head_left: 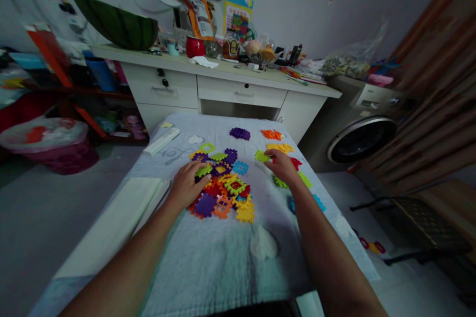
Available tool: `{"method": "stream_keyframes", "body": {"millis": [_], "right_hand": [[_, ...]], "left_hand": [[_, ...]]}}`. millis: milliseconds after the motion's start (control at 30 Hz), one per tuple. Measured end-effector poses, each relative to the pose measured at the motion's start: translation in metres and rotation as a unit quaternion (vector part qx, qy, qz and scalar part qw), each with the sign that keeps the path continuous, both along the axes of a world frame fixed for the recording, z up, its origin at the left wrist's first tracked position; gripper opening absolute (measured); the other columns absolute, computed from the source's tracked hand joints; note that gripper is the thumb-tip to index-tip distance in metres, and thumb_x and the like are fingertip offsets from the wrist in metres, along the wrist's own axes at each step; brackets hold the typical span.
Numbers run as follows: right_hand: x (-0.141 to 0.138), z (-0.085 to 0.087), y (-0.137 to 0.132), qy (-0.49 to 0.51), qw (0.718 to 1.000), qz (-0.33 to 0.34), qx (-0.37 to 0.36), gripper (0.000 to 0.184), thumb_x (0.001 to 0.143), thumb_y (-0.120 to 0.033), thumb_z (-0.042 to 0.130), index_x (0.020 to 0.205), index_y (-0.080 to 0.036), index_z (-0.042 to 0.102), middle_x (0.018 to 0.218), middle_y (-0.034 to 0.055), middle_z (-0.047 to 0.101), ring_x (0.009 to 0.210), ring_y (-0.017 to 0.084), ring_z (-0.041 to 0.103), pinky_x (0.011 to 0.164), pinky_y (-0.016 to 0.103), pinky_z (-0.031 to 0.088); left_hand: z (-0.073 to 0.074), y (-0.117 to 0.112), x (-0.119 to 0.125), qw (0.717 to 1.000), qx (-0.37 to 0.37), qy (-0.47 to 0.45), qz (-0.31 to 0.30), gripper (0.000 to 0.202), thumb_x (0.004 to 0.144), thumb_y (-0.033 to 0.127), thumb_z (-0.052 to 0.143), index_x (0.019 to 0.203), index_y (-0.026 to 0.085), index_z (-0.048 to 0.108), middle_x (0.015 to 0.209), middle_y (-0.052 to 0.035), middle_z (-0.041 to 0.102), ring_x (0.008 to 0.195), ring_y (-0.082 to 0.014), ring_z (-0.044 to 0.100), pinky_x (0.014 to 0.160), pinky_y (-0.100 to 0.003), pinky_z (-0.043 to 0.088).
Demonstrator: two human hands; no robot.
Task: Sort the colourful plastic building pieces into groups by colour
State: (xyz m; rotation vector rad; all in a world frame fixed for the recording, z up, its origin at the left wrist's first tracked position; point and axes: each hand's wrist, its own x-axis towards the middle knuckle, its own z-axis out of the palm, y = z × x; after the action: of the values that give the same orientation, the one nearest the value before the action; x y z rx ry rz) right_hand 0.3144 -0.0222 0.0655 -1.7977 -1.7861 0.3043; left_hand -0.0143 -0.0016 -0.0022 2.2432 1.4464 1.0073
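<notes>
My left hand [187,185] is at the left side of a mixed pile of interlocking plastic tiles [222,205], its thumb and fingers closed around a green tile [203,171]. Purple, orange, yellow, red, blue and green tiles overlap in that pile. Over on the right, my right hand [283,167] pinches a lime-green tile [262,156] by its right edge. Near that hand lie color groups: purple tiles [240,133], orange tiles [271,134], yellow tiles [282,148], and red tiles [296,163] partly behind the hand. Green tiles [305,180] and blue tiles [319,202] flank my right forearm.
A pale cloth [223,257] covers the table. On its left are a white strip-like object [162,142] and a long pale panel [111,223]. Behind stands a cluttered white desk [163,90] with a watermelon piece [119,25]; a washing machine [345,124] is at right.
</notes>
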Motion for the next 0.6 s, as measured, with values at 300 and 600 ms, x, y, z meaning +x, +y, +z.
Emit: {"method": "stream_keyframes", "body": {"millis": [300,600], "right_hand": [[0.116,-0.006,-0.077,0.003,0.989,-0.134,-0.068,0.027,0.076,-0.026,0.062,0.102,-0.020,0.070,0.098,0.0064,0.072,0.088,0.020,0.067,0.081,0.032,0.050],[0.125,-0.025,-0.092,-0.058,0.976,-0.189,-0.097,0.028,0.080,-0.033,0.061,0.101,-0.017,0.070,0.101,0.0106,0.072,0.090,0.022,0.067,0.079,0.032,0.049]], "left_hand": [[0.000,0.001,0.000,1.000,0.009,-0.011,-0.010,0.038,0.085,0.049,0.052,0.110,0.022,0.062,0.120,-0.0085,0.062,0.116,-0.0270,0.056,0.104,-0.047,0.042],[0.002,0.001,0.000,1.000,-0.001,-0.001,-0.013,0.043,0.086,0.051,0.050,0.111,0.019,0.061,0.121,-0.0106,0.061,0.117,-0.0280,0.055,0.105,-0.047,0.042]]}}
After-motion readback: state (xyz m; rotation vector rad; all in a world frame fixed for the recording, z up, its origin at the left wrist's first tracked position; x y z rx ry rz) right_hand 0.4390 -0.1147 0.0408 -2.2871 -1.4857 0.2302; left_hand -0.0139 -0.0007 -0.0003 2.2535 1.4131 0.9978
